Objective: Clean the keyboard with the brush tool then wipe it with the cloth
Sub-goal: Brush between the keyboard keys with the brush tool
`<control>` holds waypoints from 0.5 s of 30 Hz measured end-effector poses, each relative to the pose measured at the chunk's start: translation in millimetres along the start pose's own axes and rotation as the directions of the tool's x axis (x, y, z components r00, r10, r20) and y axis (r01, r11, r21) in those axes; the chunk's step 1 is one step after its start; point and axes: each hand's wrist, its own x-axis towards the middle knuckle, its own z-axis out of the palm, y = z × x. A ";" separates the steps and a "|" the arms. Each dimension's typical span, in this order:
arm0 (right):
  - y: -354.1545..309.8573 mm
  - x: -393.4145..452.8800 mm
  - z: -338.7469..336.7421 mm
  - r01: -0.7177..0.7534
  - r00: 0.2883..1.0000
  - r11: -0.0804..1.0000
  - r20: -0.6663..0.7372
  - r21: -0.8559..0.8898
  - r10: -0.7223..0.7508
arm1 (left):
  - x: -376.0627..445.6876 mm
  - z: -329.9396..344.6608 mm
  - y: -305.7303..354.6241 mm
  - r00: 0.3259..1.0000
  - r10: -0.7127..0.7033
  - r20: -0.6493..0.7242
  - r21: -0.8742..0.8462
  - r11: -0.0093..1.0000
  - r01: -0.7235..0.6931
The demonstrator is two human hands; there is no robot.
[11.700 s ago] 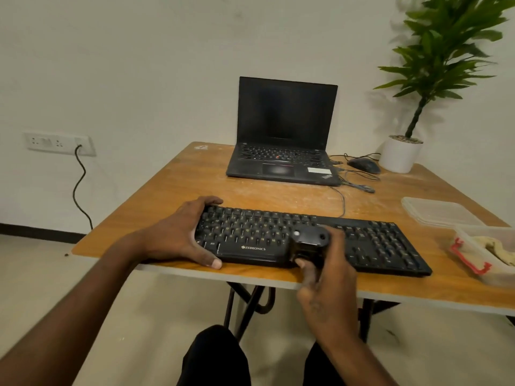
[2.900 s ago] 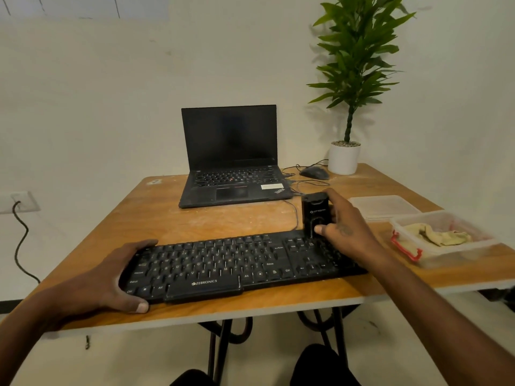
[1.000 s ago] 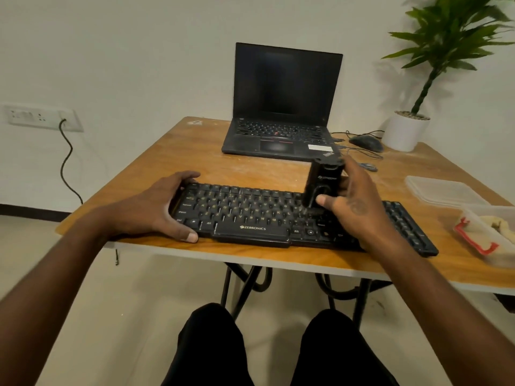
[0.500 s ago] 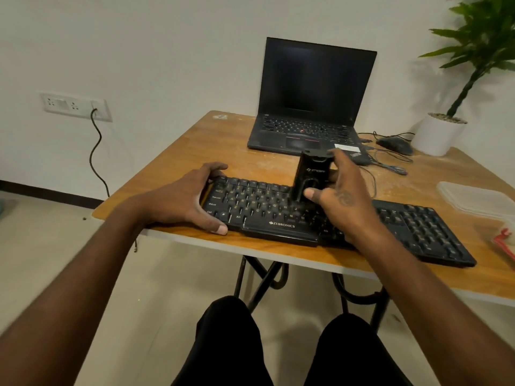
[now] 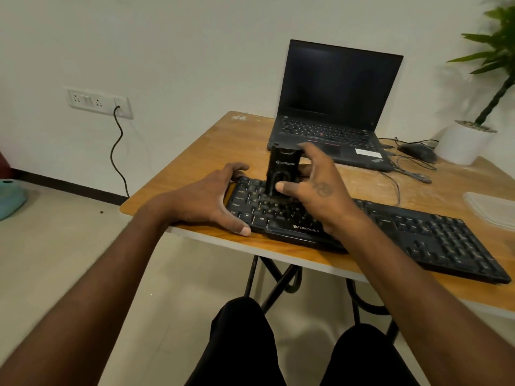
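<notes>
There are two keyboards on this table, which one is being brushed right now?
The separate black keyboard at the table's near edge; the right hand holds the brush tool on its left end. The laptop behind is untouched.

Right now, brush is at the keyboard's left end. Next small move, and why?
Probably sweep the brush tool one row nearer. The right hand holds it upright on the upper left keys; the left hand steadies the keyboard.
</notes>
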 end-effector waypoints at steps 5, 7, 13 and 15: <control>-9.0 15.9 21.0 0.000 0.999 0.998 0.053 0.060 -0.003 | -0.3 -1.0 0.4 1.000 0.007 -0.002 -0.006 1.000 -0.007; -7.8 17.2 17.2 0.007 0.997 0.999 0.072 0.046 -0.010 | -0.2 -1.1 1.1 1.000 0.011 -0.003 0.001 1.000 -0.011; -14.4 18.5 16.4 0.068 0.992 0.997 0.113 -0.047 -0.062 | 1.8 -0.6 -0.8 1.000 0.016 -0.007 -0.012 1.000 -0.016; -21.4 20.5 30.6 0.117 0.983 0.989 0.151 -0.093 -0.102 | 0.9 -0.8 0.8 0.999 0.036 -0.005 -0.018 0.999 -0.036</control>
